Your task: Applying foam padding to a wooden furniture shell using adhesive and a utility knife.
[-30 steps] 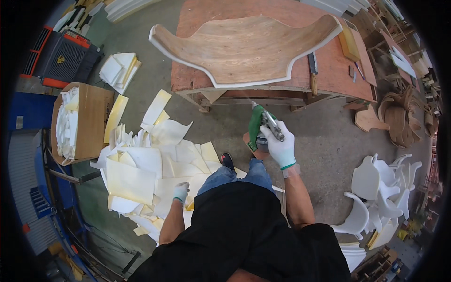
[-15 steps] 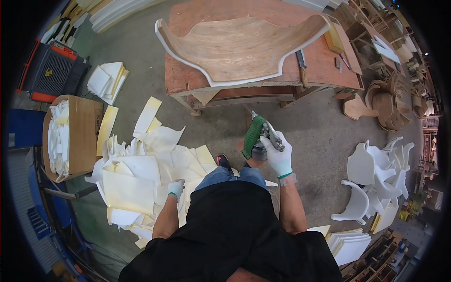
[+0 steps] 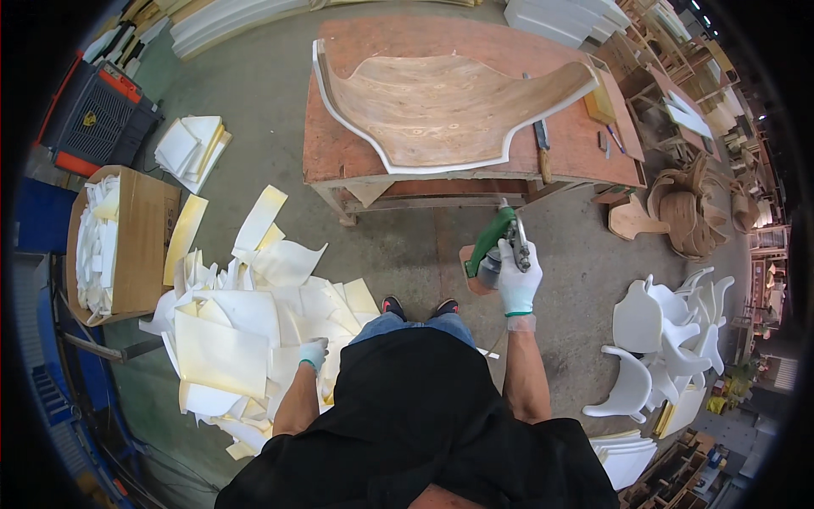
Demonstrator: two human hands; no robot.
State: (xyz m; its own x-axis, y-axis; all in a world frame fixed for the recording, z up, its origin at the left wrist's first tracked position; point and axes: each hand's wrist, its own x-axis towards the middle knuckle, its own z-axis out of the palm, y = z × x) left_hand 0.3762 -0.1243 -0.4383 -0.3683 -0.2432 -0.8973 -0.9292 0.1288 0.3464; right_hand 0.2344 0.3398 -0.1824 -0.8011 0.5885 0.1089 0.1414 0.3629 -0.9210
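My right hand (image 3: 519, 280), in a white glove with a green cuff, is wrapped round a spray gun (image 3: 507, 227). The gun has a green-covered body, metal fittings and a dark cup below; its nozzle points at the near edge of the table. Ahead of it a curved plywood chair shell (image 3: 449, 106) lies on the table, hollow side up, with white foam along its near edge. My left hand (image 3: 314, 351), gloved too, hangs low beside my body with curled fingers and nothing visible in them. Below it lies a heap of white and yellowed foam sheets (image 3: 222, 341).
On the reddish wooden table (image 3: 339, 161) lie a knife (image 3: 543, 153) and a yellow block (image 3: 600, 103). A cardboard box (image 3: 146, 242) of foam scraps stands left. White chair shells (image 3: 638, 316) are piled right, with bare plywood shells (image 3: 685, 212) beyond them.
My right hand has shifted rightward with the spray gun, whose nozzle now stands more upright. The view has shifted, placing the table and shell lower. My left hand stays low, slightly turned.
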